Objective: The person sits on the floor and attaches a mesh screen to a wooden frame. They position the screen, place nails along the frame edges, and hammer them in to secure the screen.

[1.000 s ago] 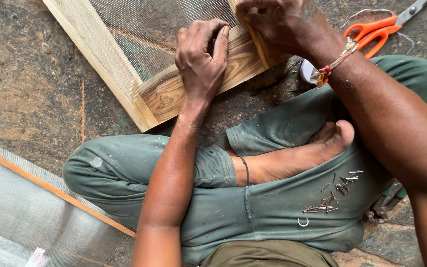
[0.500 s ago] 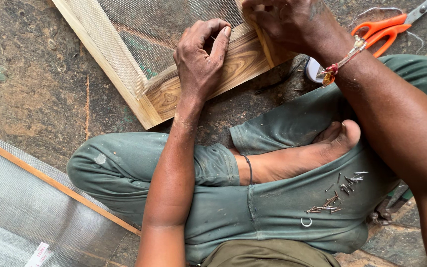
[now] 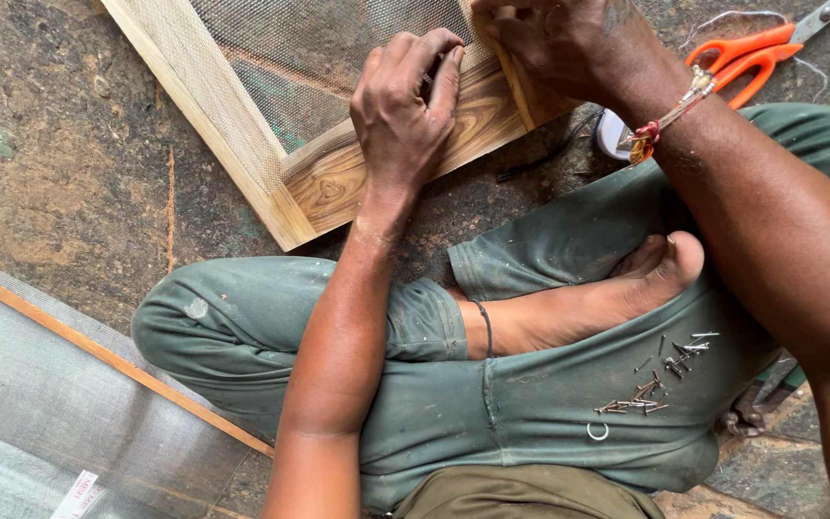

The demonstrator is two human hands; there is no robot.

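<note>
your left hand (image 3: 403, 106) presses curled fingers on the lower rail of the wooden mesh frame (image 3: 338, 178) on the floor, the rail running up-right toward your right hand (image 3: 554, 43), clenched at its far end, contents unclear.

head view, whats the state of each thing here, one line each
left hand: fingers curled, pressed on the wooden frame, what it pinches can't be told
right hand: closed over the frame's upper rail, its grip hidden
wooden frame: lying flat on the ground, mesh laid over it
orange scissors: on the ground, blades shut
nails: loose, scattered on the trouser leg
mesh sheet: spread flat at lower left
</note>
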